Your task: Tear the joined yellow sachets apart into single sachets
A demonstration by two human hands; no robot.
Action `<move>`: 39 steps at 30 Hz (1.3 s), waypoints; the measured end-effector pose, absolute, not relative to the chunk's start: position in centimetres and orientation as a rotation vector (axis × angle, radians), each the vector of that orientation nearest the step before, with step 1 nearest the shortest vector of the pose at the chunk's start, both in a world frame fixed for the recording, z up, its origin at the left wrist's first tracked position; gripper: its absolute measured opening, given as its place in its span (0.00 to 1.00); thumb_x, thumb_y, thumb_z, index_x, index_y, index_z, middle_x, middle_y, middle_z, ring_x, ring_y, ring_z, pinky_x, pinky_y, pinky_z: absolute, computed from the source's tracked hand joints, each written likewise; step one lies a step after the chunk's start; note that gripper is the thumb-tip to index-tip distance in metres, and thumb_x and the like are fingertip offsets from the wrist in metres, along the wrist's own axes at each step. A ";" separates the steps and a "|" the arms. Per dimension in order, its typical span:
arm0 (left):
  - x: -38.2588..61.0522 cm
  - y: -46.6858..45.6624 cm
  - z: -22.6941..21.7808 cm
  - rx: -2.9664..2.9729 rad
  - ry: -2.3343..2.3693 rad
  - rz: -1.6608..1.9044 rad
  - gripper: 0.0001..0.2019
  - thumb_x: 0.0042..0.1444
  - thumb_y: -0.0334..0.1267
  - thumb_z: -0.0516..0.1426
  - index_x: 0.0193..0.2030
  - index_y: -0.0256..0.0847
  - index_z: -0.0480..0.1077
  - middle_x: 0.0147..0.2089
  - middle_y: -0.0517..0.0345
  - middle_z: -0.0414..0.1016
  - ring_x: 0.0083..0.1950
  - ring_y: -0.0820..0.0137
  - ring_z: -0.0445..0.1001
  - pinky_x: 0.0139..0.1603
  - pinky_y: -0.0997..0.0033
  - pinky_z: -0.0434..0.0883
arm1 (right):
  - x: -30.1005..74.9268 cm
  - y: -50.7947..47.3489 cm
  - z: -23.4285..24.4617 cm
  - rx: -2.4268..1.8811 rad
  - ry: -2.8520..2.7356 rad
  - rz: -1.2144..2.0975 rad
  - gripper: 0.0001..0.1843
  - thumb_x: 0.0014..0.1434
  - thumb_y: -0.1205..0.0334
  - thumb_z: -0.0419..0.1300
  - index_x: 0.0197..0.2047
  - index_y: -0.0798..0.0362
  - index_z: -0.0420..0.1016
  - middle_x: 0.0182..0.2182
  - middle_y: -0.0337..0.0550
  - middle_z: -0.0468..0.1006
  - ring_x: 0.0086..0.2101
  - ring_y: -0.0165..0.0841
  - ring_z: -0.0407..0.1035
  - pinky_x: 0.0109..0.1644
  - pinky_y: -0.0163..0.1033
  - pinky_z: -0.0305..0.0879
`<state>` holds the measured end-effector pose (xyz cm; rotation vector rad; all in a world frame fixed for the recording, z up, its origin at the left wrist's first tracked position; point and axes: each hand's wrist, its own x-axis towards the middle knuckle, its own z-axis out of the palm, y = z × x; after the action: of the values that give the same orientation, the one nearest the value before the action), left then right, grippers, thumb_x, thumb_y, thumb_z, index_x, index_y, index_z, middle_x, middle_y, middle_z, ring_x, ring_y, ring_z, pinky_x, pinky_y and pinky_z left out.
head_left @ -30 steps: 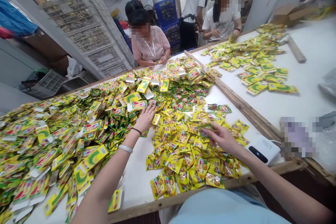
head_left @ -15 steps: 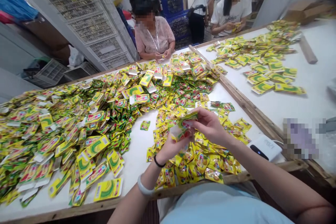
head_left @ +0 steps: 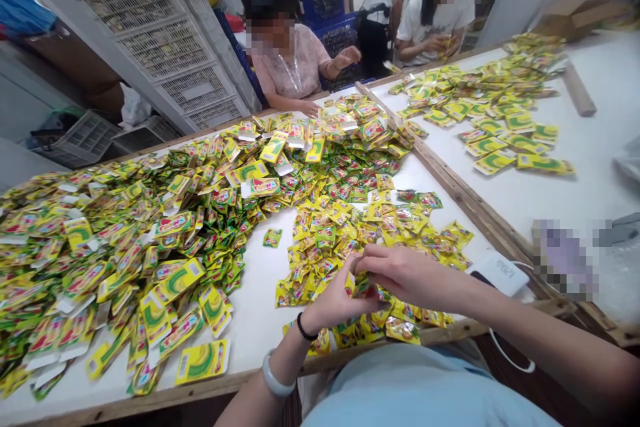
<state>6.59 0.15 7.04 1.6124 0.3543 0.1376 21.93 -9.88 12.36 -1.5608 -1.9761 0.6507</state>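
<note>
My left hand (head_left: 335, 300) and my right hand (head_left: 405, 273) meet low over the near pile of small yellow and green sachets (head_left: 360, 233). Both hands are closed, pinching a sachet (head_left: 361, 285) between them; most of it is hidden by my fingers. A black band and a white bangle (head_left: 275, 377) sit on my left wrist. A much larger heap of sachets and yellow cards (head_left: 125, 240) spreads over the left of the white table (head_left: 260, 307).
A white power bank (head_left: 497, 272) with a cable lies at my right. A wooden rail (head_left: 450, 180) divides off a second table with more yellow packs (head_left: 495, 120). Three people work at the far side. White stacked crates (head_left: 165, 47) stand at the back left.
My left hand came back from the big heap to meet the right hand. Both hands then dropped lower, closer to the table's near edge, still pinching a sachet.
</note>
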 end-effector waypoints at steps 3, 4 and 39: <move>6.7 0.3 7.3 1.516 0.360 0.089 0.26 0.44 0.38 0.64 0.50 0.38 0.62 0.41 0.55 0.67 0.44 0.66 0.67 0.47 0.65 0.65 | 22.3 -10.2 11.2 -1.496 -1.696 0.803 0.12 0.62 0.65 0.50 0.49 0.50 0.67 0.38 0.43 0.74 0.34 0.30 0.69 0.38 0.35 0.65; 6.7 0.5 7.4 1.475 0.356 0.040 0.27 0.45 0.39 0.63 0.51 0.38 0.61 0.38 0.56 0.67 0.40 0.68 0.67 0.43 0.66 0.67 | 22.5 -10.4 10.7 -1.476 -1.587 0.830 0.11 0.62 0.63 0.51 0.47 0.51 0.67 0.36 0.43 0.74 0.32 0.30 0.69 0.35 0.35 0.65; 4.3 8.0 2.8 1.663 0.836 0.634 0.17 0.55 0.49 0.50 0.24 0.40 0.56 0.23 0.67 0.52 0.24 0.78 0.57 0.37 0.66 0.73 | 27.0 -6.2 3.3 -1.920 -1.619 0.373 0.15 0.65 0.59 0.43 0.45 0.53 0.67 0.33 0.45 0.77 0.32 0.34 0.71 0.34 0.37 0.65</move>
<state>4.33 7.97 2.82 1.6630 0.8361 0.6339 27.04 -6.23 3.30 -1.9197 -1.6192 0.3733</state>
